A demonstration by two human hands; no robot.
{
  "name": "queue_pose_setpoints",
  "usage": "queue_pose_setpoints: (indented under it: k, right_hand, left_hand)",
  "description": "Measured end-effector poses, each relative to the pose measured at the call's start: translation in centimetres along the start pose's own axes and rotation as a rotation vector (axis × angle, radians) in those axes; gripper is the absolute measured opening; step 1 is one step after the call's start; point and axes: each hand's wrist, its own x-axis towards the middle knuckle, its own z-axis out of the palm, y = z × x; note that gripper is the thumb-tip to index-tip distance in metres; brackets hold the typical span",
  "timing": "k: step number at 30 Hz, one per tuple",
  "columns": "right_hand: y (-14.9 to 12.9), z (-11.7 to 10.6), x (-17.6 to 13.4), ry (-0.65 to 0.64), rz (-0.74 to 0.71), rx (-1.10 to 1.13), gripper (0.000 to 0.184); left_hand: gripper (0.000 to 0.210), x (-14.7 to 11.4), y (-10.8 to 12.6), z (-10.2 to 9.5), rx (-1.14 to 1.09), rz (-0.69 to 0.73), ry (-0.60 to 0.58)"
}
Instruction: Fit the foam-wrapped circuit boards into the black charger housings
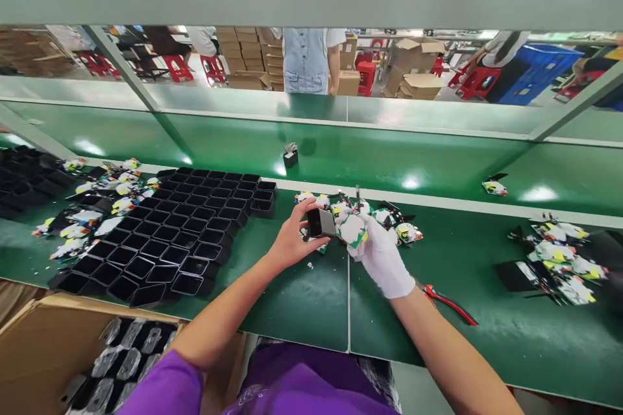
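Note:
My bare left hand (286, 241) is closed around a small black plastic housing (321, 223), its dark opening turned partly toward me. In my right hand (385, 264), which wears a white glove, is a circuit board assembly (352, 229) with a green edge and a white face. The board is right beside the housing; whether wires join them I cannot make out. Behind both hands lies a pile of similar board assemblies (407, 232) with yellow and white parts. Red-handled pliers (452, 306) rest on the table by my right wrist, their jaws partly hidden.
Rows of black housings (160, 253) stand left, beside heaped board assemblies (124, 188). More assemblies (559, 253) lie right. A carton (53, 331) holds plastic-wrapped pieces at lower left. One housing (291, 157) sits beyond the white strip. A person (305, 61) stands across the green table (292, 311).

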Motion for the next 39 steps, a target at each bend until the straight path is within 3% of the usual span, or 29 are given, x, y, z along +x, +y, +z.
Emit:
queue_pose_setpoints:
  k: [6, 12, 21, 26, 30, 34, 39]
  right_hand:
    - [1.0, -0.7, -0.8, 0.005, 0.065, 0.119, 0.041]
    - [1.9, -0.5, -1.3, -0.036, 0.113, 0.176, 0.047]
    - [1.9, -0.5, -0.8, 0.153, 0.116, 0.221, 0.047]
    - [1.9, -1.1, -1.7, 0.172, -0.061, -0.024, 0.052]
    - [1.5, -1.5, -2.5, 0.035, -0.141, -0.279, 0.061]
    - [0.9, -1.7, -2.8, -0.023, -0.286, -0.524, 0.059]
    - [0.1, -1.5, -2.6, -0.123, -0.475, -0.689, 0.059]
  left_hand:
    - [0.060, -0.3, -0.9, 1.2, -0.038, 0.079, -0.007]
    - [0.056, -1.2, -0.9, 1.0, 0.001, 0.038, -0.064]
    - [0.056, -1.3, -0.3, 0.6, 0.060, -0.020, -0.166]
    - [0.055, -1.5, -0.2, 0.9, -0.115, -0.015, -0.194]
    - [0.057, -1.4, -0.3, 0.9, -0.179, 0.037, -0.200]
    - [0.057, -1.5, -0.5, 0.8, -0.177, 0.082, -0.250]
    - [0.061, -1.6, -0.5, 0.7, -0.151, 0.104, -0.303]
